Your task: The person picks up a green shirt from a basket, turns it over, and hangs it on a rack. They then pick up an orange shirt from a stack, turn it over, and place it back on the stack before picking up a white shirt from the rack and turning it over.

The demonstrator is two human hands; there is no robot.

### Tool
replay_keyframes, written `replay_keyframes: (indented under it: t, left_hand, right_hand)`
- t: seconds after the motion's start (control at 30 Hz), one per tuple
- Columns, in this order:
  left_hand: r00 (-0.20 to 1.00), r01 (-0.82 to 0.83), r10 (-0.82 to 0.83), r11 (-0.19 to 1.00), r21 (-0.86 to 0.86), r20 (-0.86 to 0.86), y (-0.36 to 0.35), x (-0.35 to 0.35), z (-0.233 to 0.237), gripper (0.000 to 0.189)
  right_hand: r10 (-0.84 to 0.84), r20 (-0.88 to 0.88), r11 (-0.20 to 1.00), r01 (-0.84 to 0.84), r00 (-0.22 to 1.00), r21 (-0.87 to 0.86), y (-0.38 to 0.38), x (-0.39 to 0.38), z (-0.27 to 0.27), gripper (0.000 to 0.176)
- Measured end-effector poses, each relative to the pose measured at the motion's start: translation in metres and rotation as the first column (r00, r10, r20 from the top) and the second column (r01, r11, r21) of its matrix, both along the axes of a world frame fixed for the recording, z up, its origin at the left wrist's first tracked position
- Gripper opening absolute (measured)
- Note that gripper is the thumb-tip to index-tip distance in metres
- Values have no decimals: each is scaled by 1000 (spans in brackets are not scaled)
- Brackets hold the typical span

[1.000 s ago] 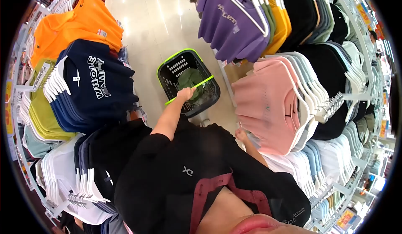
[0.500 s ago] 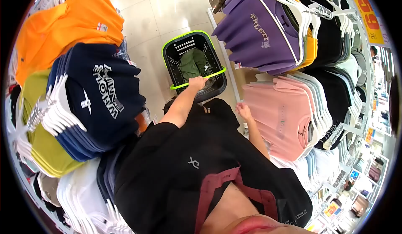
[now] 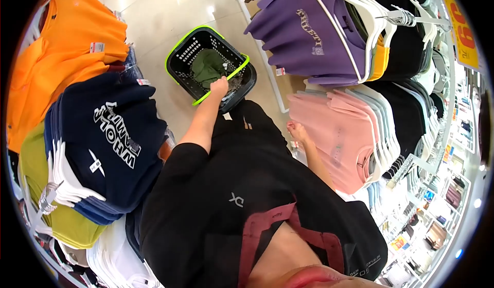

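My left hand (image 3: 219, 86) is closed around the bright green handle (image 3: 239, 67) of a black shopping basket (image 3: 177, 64). Inside the basket lies a crumpled dark green piece of clothing (image 3: 207, 67). Beside the hanging pink T-shirts (image 3: 334, 133), my right hand (image 3: 297, 130) is held low with its fingers curled in and nothing visible in them. Its fingertips are close to the hem of the front pink shirt.
Navy sweatshirts (image 3: 105, 128) with white lettering and orange tops (image 3: 72, 41) hang along the left. To the right, a purple sweatshirt (image 3: 309, 33) hangs over a low white rack rail (image 3: 265, 56). A pale tiled floor (image 3: 154, 5) runs between the racks.
The basket, with my left hand on its handle, has swung left and tilted in view. My right hand has shifted slightly, and its fingers look more curled. The racks have shifted in view.
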State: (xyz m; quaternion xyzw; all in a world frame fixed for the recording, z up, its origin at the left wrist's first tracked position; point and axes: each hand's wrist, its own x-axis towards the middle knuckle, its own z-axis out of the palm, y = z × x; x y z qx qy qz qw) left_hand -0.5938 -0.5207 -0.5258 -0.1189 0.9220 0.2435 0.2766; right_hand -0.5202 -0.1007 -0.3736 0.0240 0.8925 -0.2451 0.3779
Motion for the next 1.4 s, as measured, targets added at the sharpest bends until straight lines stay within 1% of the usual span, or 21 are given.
replay_keyframes:
  t: [0.07, 0.1, 0.17, 0.2, 0.27, 0.3, 0.37, 0.5, 0.57, 0.6, 0.67, 0.8, 0.87, 0.93, 1.0, 1.07, 1.17, 1.23, 1.27, 1.37, 1.4]
  left_hand:
    - [1000, -12, 12, 1000, -15, 16, -3, -8, -2, 24]
    - [1000, 1, -1, 1000, -3, 21, -4, -13, -6, 24]
    - [999, 14, -15, 1000, 27, 48, -14, -19, -20, 26]
    - [999, 24, -25, 999, 29, 41, -18, -22, -22, 26]
    - [998, -28, 29, 1000, -7, 60, -19, -18, -22, 26]
    - [998, -26, 26, 1000, 1, 61, -21, -15, -25, 26]
    - [995, -24, 27, 999, -30, 100, -21, -2, -33, 25]
    - [996, 3, 0, 1000, -28, 88, -9, 15, -38, 23]
    - [997, 0, 1, 1000, -16, 74, -10, 11, -41, 23]
    - [997, 8, -8, 1000, -2, 72, -15, 9, -44, 23]
    - [994, -7, 6, 1000, 2, 108, -21, 6, -46, 24]
    - [986, 5, -11, 999, 40, 168, -19, 1, -41, 27]
    - [990, 27, -30, 999, 28, 138, -23, 1, -35, 27]
    - [995, -32, 31, 999, 13, 93, -32, -2, -35, 26]
    - [996, -71, 68, 996, 45, 65, -41, -5, -39, 24]
    - [996, -85, 84, 995, 55, 21, -45, -8, -34, 23]
    - [998, -65, 65, 997, 41, 2, -50, -9, -25, 23]
    - [1000, -11, 11, 1000, -13, -5, -54, -7, -14, 23]
    - [1000, -11, 11, 1000, -8, -9, -54, -8, -13, 23]
    - [992, -16, 12, 999, 29, 122, -56, -6, -12, 25]
    - [992, -15, 11, 1000, 28, 123, -52, -3, -14, 25]
  right_hand:
    - [16, 20, 1000, -16, 1000, 6, 9, -17, -1, 33]
    - [-2, 13, 1000, 2, 1000, 14, 5, -28, 11, 33]
    - [1, 93, 996, -9, 996, 85, -22, -51, 44, 33]
    - [-9, 86, 996, 1, 996, 87, -22, -58, 39, 33]
    - [25, 21, 999, -26, 999, 37, -15, -66, 15, 32]
    - [23, 22, 999, -24, 999, 46, -17, -70, 13, 32]
    - [25, 12, 999, -25, 1000, -25, -22, -70, 6, 32]
    - [44, 54, 999, -44, 998, -10, -22, -57, -6, 32]
    - [-22, 79, 993, 30, 997, -111, -12, -41, -32, 32]
    - [-14, 88, 993, 24, 996, -118, -10, -38, -39, 32]
    - [61, 109, 998, -57, 992, -40, -1, -30, -48, 32]
    - [11, 135, 1000, -8, 991, -25, -3, -28, -51, 32]
    - [19, 129, 1000, -17, 992, -15, -8, -30, -49, 31]
    - [21, 113, 1000, -21, 993, 4, -14, -36, -44, 31]
    - [44, 131, 997, -51, 990, 49, -25, -43, -38, 31]
    - [16, 118, 999, -21, 993, 44, -31, -47, -36, 32]
    - [151, 134, 971, -173, 979, 166, -48, -52, -28, 30]
    - [135, 133, 977, -154, 982, 146, -60, -52, -16, 31]
    - [128, 140, 982, -146, 982, 120, -64, -53, -11, 32]
    - [129, 147, 983, -146, 981, 110, -63, -46, -19, 34]
    - [147, 134, 982, -161, 980, 103, -63, -42, -21, 34]
